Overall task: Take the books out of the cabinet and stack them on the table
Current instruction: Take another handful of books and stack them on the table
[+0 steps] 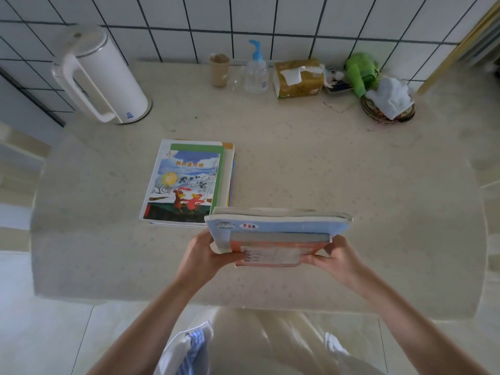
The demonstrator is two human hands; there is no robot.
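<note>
A pale speckled tabletop (311, 171) meets a white tiled wall, and one flat stack of thin picture books (186, 185) lies on it. Just beside that stack, above the tabletop, two glossy books (276, 234) hang between the left hand (205, 255) and right hand (338, 255), whose fingers clamp the short ends.

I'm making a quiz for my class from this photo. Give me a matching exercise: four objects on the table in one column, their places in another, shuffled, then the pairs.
Things:
1. white electric kettle
2. stack of picture books
3. clear pump bottle with blue top
4. bundle of blue and orange books

Places:
A. held in left hand and right hand
B. far left corner
C. flat, mid-table
D. by the tiled wall, beside the tissue pack

Pairs: 1-B, 2-C, 3-D, 4-A
</note>
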